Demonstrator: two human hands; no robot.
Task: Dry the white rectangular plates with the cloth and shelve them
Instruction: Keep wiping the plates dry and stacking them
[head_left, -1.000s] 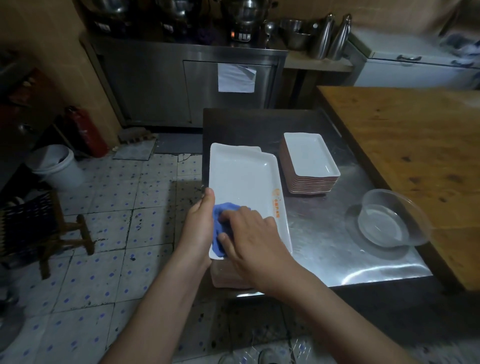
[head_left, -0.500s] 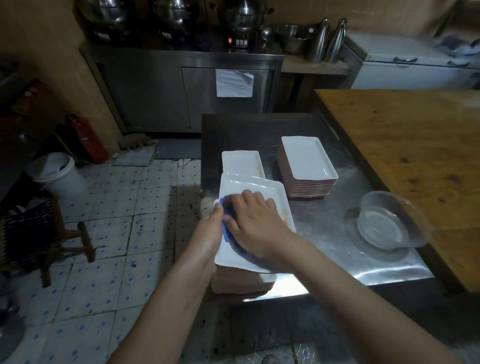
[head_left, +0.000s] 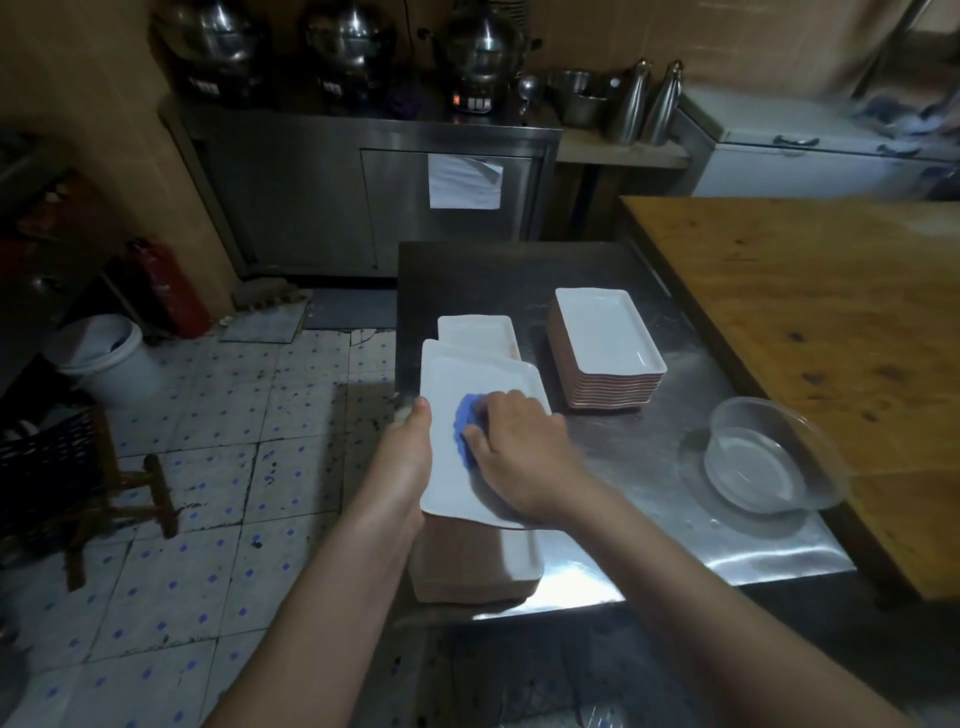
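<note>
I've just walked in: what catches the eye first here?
At the near edge of the steel table, the left hand grips a white plate by its side while the right hand rubs a blue cloth over it. To their right stands a stack of plates, with a clear bowl further right.

The steel worktop (head_left: 649, 447) ran lengthwise away from the viewer, and its near edge caught the light. Taken from its middle, a tall stack of white rectangular plates (head_left: 605, 353) sat at 1 o'clock, brown sides showing. A clear plastic bowl (head_left: 753, 467) lay at 4 o'clock, near the right edge. A second stack (head_left: 467, 577) sat at 7 o'clock, by the near left corner. A lone white plate (head_left: 475, 332) showed at 10 o'clock; what lay under it could not be told. A wooden table (head_left: 805, 322) stood alongside at 3 o'clock
</note>
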